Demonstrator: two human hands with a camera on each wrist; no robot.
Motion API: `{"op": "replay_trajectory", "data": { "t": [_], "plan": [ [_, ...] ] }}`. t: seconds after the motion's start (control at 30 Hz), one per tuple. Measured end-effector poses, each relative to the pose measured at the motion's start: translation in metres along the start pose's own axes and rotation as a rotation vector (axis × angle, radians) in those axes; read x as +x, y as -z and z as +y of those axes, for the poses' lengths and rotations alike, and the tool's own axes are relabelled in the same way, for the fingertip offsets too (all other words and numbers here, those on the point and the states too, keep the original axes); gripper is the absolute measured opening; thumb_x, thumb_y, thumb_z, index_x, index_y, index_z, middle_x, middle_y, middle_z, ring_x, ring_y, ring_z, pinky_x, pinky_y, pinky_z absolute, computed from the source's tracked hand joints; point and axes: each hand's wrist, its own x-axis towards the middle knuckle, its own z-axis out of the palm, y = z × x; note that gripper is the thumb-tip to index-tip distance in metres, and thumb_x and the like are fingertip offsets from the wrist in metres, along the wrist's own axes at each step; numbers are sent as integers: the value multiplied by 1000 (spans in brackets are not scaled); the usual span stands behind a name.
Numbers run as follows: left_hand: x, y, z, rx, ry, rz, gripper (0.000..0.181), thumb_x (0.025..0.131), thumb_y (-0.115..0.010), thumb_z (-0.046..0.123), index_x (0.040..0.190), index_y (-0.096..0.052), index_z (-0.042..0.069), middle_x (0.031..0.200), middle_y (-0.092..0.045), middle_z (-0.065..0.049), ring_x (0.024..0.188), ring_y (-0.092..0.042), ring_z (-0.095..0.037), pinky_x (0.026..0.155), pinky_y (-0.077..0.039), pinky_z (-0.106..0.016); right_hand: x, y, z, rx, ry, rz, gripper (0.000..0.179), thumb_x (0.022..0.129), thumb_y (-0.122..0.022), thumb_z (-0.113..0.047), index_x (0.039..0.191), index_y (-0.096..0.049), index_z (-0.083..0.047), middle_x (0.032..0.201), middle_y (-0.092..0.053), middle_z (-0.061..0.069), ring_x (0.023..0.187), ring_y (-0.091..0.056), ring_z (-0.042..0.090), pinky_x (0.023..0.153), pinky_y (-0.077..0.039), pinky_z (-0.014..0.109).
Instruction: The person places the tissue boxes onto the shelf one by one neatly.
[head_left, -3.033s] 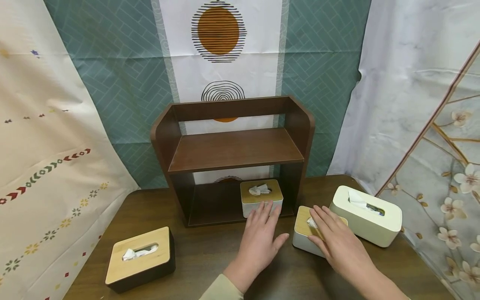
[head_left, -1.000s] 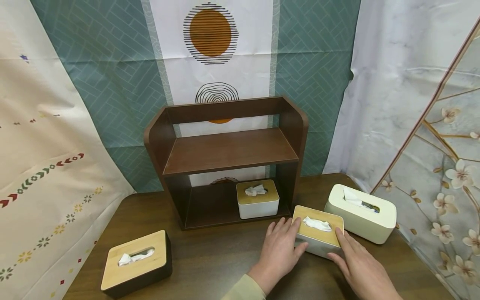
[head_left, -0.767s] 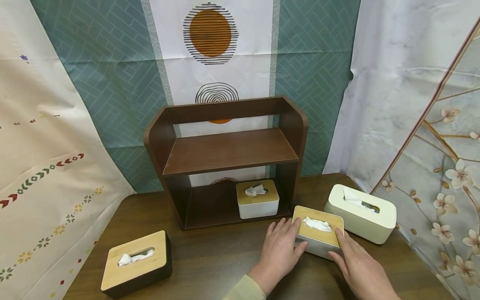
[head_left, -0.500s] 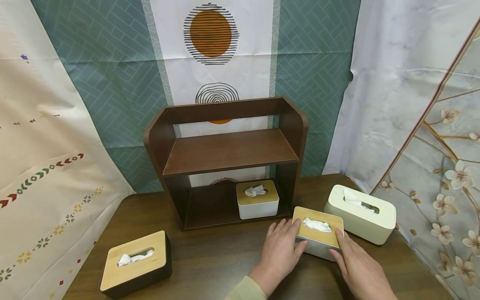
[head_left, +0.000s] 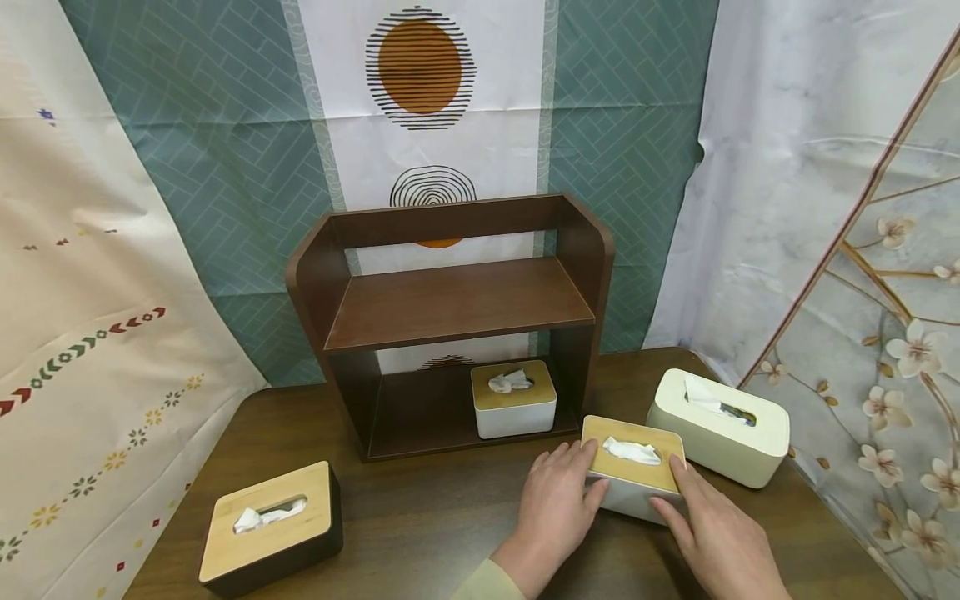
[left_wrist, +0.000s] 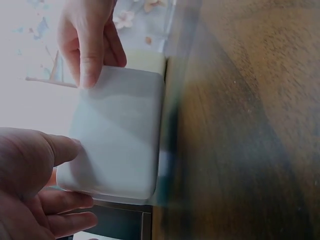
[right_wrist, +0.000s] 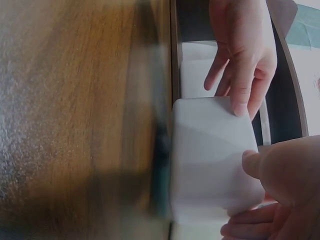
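A white tissue box with a wood-look lid (head_left: 645,448) and a tuft of tissue is on the right of the table, in front of the shelf's right end. My left hand (head_left: 555,500) holds its left end, thumb on the front face and fingers at the side. At the other end my right hand (head_left: 716,525) grips it likewise, thumb in front. Both wrist views show the plain white front face (left_wrist: 117,130) between my left hand (left_wrist: 30,170) and right hand (right_wrist: 280,185). Whether the box's base touches the table cannot be told.
A brown two-tier shelf (head_left: 457,304) stands at the back. A similar white tissue box (head_left: 514,398) sits on its lower level, right side. A cream tissue box (head_left: 720,425) lies close behind my right hand. A black tissue box with wooden lid (head_left: 273,525) is front left.
Three seconds ago my left hand was before the shelf and my right hand lay over the box. Both then moved to its ends. Since half a second ago the box has barely shifted.
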Motion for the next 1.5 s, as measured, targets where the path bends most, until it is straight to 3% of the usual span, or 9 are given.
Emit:
{"op": "replay_trajectory", "data": {
  "t": [0.3, 0.6, 1.03, 1.5],
  "plan": [
    [-7, 14, -1, 29, -9, 30, 49, 102, -82, 39, 144, -73, 16, 136, -77, -3, 126, -73, -23, 108, -57, -45, -2, 3, -6, 15, 11, 54, 61, 96, -87, -24, 148, -66, 1, 138, -72, 26, 118, -73, 48, 78, -57, 71],
    [-16, 32, -9, 32, -1, 36, 48, 101, -83, 38, 142, -74, 15, 136, -77, -3, 126, -74, -25, 110, -56, -46, 2, 3, -19, 30, 50, 91, 61, 91, -91, -24, 144, -70, -4, 135, -75, 20, 112, -76, 43, 71, -59, 67],
    [-37, 58, -29, 17, 52, 83, 49, 96, -89, 37, 138, -77, 15, 128, -81, -3, 119, -77, -27, 108, -57, -51, 11, -2, -43, 22, 162, 122, 64, 84, -95, -27, 141, -74, -7, 129, -79, 15, 104, -79, 38, 68, -61, 58],
    [-64, 88, -50, 20, 134, 84, 48, 97, -87, 36, 138, -77, 12, 128, -80, -6, 121, -76, -29, 110, -55, -54, 21, -10, -80, 27, 252, 96, 59, 89, -93, -34, 140, -76, -8, 125, -81, 9, 108, -80, 27, 73, -64, 50]
  ]
}}
